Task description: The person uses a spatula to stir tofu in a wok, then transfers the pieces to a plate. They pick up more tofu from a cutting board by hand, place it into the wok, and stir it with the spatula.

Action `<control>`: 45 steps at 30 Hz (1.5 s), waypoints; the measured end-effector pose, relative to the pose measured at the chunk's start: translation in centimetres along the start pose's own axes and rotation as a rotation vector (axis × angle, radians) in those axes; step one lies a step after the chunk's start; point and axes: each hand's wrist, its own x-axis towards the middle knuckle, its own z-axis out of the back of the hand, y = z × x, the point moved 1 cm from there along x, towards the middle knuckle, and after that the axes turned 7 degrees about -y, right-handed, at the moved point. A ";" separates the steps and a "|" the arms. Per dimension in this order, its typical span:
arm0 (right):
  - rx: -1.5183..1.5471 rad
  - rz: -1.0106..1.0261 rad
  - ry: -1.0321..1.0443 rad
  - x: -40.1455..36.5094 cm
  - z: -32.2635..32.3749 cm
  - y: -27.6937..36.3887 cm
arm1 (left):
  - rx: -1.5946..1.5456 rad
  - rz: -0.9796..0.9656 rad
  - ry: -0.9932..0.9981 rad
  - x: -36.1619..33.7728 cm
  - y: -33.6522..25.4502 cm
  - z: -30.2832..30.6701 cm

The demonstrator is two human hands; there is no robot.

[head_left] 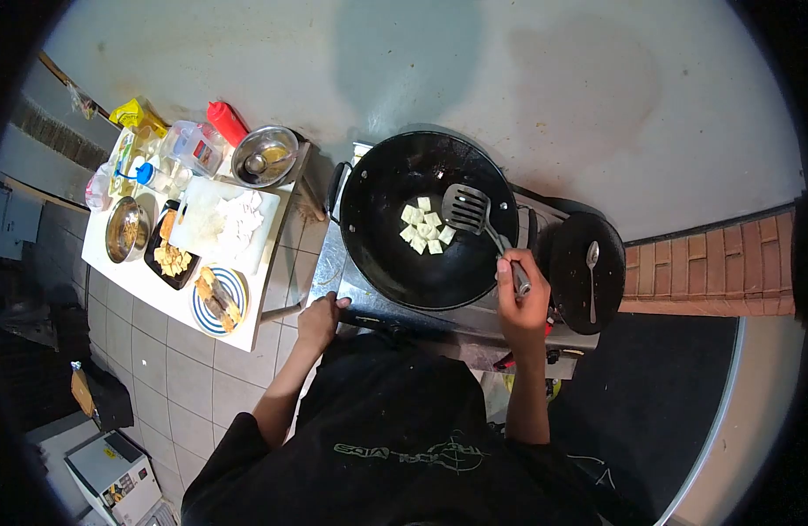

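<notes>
My right hand [523, 296] is closed around the handle of a slotted spatula [465, 209]. Its slotted blade is over the right part of a large black wok [395, 272], close beside several pale white cubes [426, 230] that look like tofu. The cubes lie grouped on the wok's bottom. My left hand [322, 323] rests at the front left corner of the metal stove [369, 302], its fingers curled over the edge and the thumb showing.
Right of the wok, a spoon [592, 272] lies on a black pan [566, 302]. On the left, a white table [110, 237] carries a cutting board [259, 250], a metal bowl [264, 131], a striped plate [196, 307], a black tray [180, 282] and a red bottle [227, 123].
</notes>
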 end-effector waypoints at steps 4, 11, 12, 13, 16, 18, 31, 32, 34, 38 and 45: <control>-0.032 0.052 0.088 -0.4 -0.1 2.0 | 0.007 0.003 0.018 0.1 -0.2 0.2; -0.078 0.175 0.077 -0.6 -0.9 0.9 | 0.008 0.016 0.024 0.2 0.2 -0.3; -0.079 0.174 0.075 -0.5 -1.0 0.7 | 0.005 0.014 0.019 0.2 0.2 -0.2; -0.082 0.167 0.066 -0.5 -1.2 0.4 | 0.004 0.011 0.017 0.2 0.1 -0.2; -0.077 0.166 0.038 -0.3 -1.7 -0.3 | 0.009 0.030 0.022 0.2 0.2 -0.3; -0.069 0.170 0.023 -0.3 -2.0 -0.7 | -0.003 -0.006 0.013 0.3 0.6 -0.6; 0.388 -0.314 -0.006 -0.2 -3.3 -4.9 | 0.006 -0.053 -0.012 0.4 0.5 -0.4; 0.371 -0.317 0.009 0.0 -3.3 -5.1 | -0.005 -0.051 -0.004 0.3 0.4 -0.1; 0.422 -0.332 0.010 0.3 -3.4 -5.2 | -0.014 -0.044 0.003 0.3 0.2 -0.1; 0.617 -0.409 0.013 0.5 -3.6 -5.5 | 0.015 -0.055 -0.028 0.3 0.8 -0.3; 0.562 -0.360 0.048 -0.7 -2.4 -3.8 | 0.044 -0.041 -0.006 0.3 0.2 -0.1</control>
